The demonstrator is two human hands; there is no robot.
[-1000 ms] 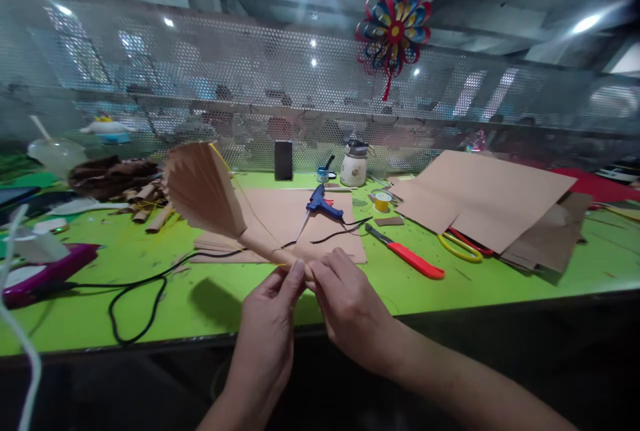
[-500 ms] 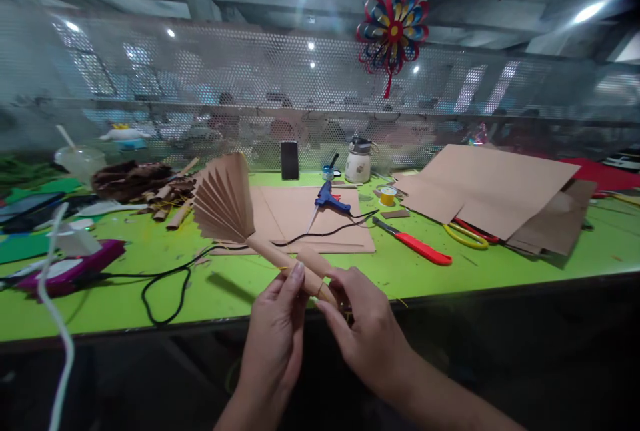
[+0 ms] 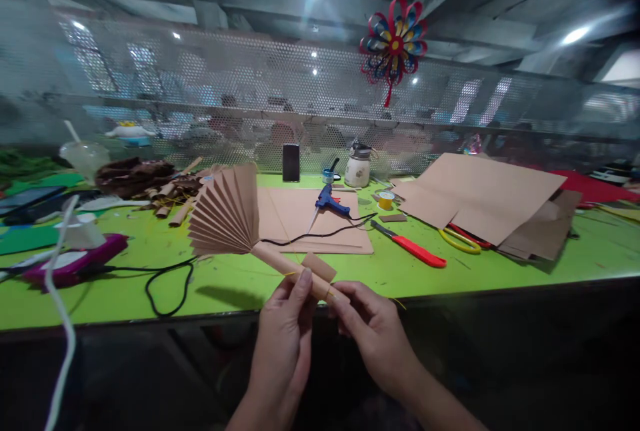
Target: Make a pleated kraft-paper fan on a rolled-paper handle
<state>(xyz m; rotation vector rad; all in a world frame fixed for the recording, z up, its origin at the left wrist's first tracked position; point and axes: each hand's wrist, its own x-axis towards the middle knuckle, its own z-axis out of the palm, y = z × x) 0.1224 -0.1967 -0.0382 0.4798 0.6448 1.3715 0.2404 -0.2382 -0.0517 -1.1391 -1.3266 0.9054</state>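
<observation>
A pleated brown paper fan on a rolled-paper handle is held over the front edge of the green table. My left hand is closed round the middle of the handle, thumb on top. Beside that thumb a short flap of brown paper sticks up from the roll. Fingers and thumb of my right hand pinch the handle's lower end. Thin yellow thread goes round the handle near that end, and a loose bit shows past my right hand.
Beyond the handle, a blue glue gun rests on brown sheets. A red utility knife, a yellow thread spool and large kraft sheets lie to the right. Left are paper rolls, a purple power strip and cables.
The fan's pleats have spread and turned more toward me. My right fingers have shifted along the handle's end and uncovered more of it. The camera view has tilted slightly upward.
</observation>
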